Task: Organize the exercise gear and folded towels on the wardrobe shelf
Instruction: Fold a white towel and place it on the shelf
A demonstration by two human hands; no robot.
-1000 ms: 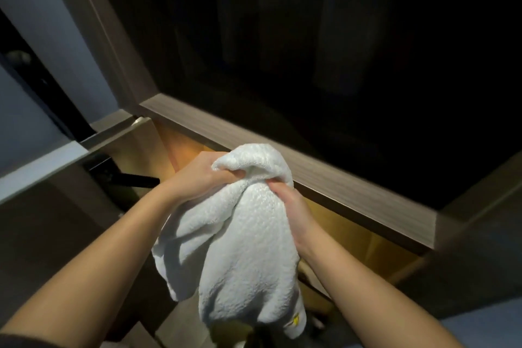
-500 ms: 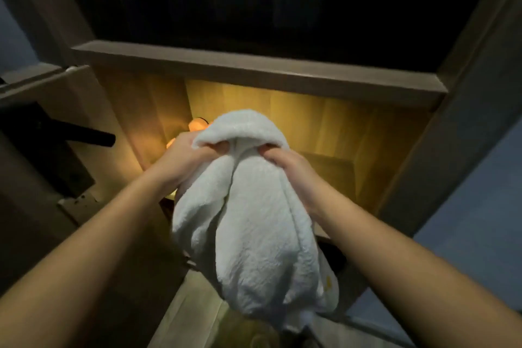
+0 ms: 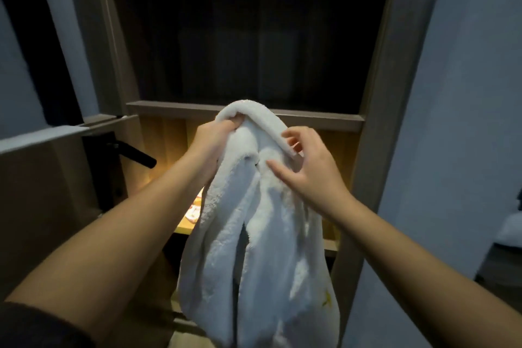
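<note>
A white fluffy towel (image 3: 254,234) hangs bunched in front of the wardrobe, with a small yellow mark near its lower right corner. My left hand (image 3: 210,140) grips its top fold in a closed fist. My right hand (image 3: 306,167) has loosened: the fingers are spread and only touch the towel's upper right edge. Behind the towel is a lit wooden shelf compartment (image 3: 166,147) under a grey-brown shelf edge (image 3: 324,120). Small orange and white items (image 3: 195,210) lie on the lit shelf, mostly hidden by the towel.
The wardrobe's upper compartment (image 3: 248,37) is dark. An open door with a black lever handle (image 3: 135,154) stands at the left. The wardrobe's right upright (image 3: 387,93) and a pale wall (image 3: 466,121) close off the right side.
My right hand has let go its grip and opened against the towel. The view has tilted up, showing more of the dark upper compartment. The left hand keeps hold of the towel.
</note>
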